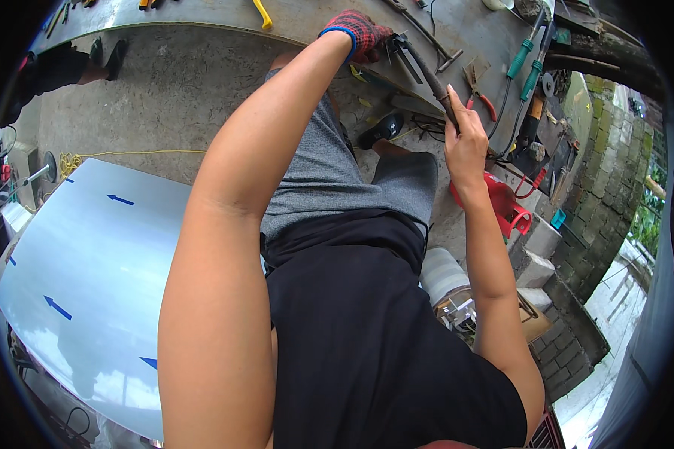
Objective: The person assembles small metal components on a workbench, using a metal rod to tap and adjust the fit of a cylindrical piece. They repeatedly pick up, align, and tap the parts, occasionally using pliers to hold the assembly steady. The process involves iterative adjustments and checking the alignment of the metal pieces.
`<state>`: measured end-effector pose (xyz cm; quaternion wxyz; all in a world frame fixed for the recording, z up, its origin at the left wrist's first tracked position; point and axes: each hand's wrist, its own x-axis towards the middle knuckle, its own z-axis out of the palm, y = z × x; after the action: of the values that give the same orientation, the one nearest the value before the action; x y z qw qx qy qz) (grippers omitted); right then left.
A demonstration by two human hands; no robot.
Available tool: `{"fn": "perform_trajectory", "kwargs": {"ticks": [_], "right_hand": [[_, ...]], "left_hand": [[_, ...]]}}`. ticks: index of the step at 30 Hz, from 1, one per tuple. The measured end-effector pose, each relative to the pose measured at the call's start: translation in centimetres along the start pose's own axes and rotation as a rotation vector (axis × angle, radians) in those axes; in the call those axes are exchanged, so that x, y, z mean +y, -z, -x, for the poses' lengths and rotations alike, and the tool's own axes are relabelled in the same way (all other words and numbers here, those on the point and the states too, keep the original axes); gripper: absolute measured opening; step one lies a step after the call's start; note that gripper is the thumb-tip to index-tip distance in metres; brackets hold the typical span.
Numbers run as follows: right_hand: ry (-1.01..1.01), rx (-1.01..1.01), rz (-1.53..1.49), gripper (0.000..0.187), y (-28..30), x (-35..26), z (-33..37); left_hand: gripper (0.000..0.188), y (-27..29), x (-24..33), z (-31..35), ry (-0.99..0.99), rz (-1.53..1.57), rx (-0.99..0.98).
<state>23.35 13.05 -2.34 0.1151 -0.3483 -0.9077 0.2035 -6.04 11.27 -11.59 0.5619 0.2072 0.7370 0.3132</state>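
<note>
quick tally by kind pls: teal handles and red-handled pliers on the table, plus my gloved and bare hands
Teal handles: 2, the upper one and the lower one
Red-handled pliers: 1
Gloved hands: 1, the left hand
Bare hands: 1, the right hand, on a dark rod
Total: 5

A grey metal worktop (217,9) curves across the top of the view, above a rough, stained concrete floor (157,90). On the right stands a wall of grey blocks (614,150), patched with green, with pale concrete blocks (541,247) near its foot and leafy greenery (646,221) beyond. Daylight fills the space; at lower left, a glossy sheet (112,247) reflects cloudy sky.
</note>
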Motion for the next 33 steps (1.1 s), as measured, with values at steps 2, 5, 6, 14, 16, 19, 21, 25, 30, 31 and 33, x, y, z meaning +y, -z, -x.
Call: {"fn": "perform_trajectory", "kwargs": {"ticks": [2, 5, 6, 14, 16, 19, 21, 25, 30, 31, 33], "right_hand": [[-0.003, 0.004, 0.004, 0.068, -0.2, -0.1, 0.1], [-0.012, -0.005, 0.024, 0.069, -0.3, -0.1, 0.1], [-0.016, -0.012, 0.035, 0.068, -0.1, -0.3, -0.1], [0.018, -0.054, 0.072, 0.066, 1.3, -0.5, -1.2], [0.044, -0.043, 0.069, 0.065, 1.4, 0.0, -1.4], [-0.011, -0.047, 0.026, 0.065, 1.8, -0.4, -0.7], [-0.029, -0.009, -0.059, 0.064, 2.3, -0.5, -0.4], [-0.15, 0.018, -0.193, 0.062, 4.2, -1.4, 0.1], [-0.245, 0.104, -0.343, 0.059, 4.7, 0.1, 1.1], [-0.274, 0.122, -0.39, 0.059, 4.6, 0.6, 1.4], [-0.359, 0.11, -0.439, 0.057, 4.6, 1.4, 2.1]], "left_hand": [[0.045, 0.0, -0.1, -0.3, -0.009, -0.012, -0.002], [0.045, 0.0, -0.1, -0.2, -0.001, -0.016, -0.011], [0.045, 0.0, -0.1, -0.1, -0.013, -0.026, -0.014], [0.044, 0.2, -0.3, -0.3, -0.023, 0.01, -0.04], [0.044, 0.1, -0.4, -0.3, -0.006, 0.023, -0.036], [0.042, 0.1, 0.0, 0.0, 0.02, 0.067, -0.039], [0.041, 0.1, 0.0, 0.4, 0.02, 0.094, -0.036], [0.039, 0.5, 0.7, 1.4, 0.007, 0.147, -0.04], [0.044, 0.6, 1.2, 2.3, 0.045, 0.207, -0.042], [0.044, 0.6, 1.4, 2.3, 0.054, 0.19, -0.048], [0.043, 0.6, 1.6, 2.4, 0.07, 0.178, -0.04]]}}
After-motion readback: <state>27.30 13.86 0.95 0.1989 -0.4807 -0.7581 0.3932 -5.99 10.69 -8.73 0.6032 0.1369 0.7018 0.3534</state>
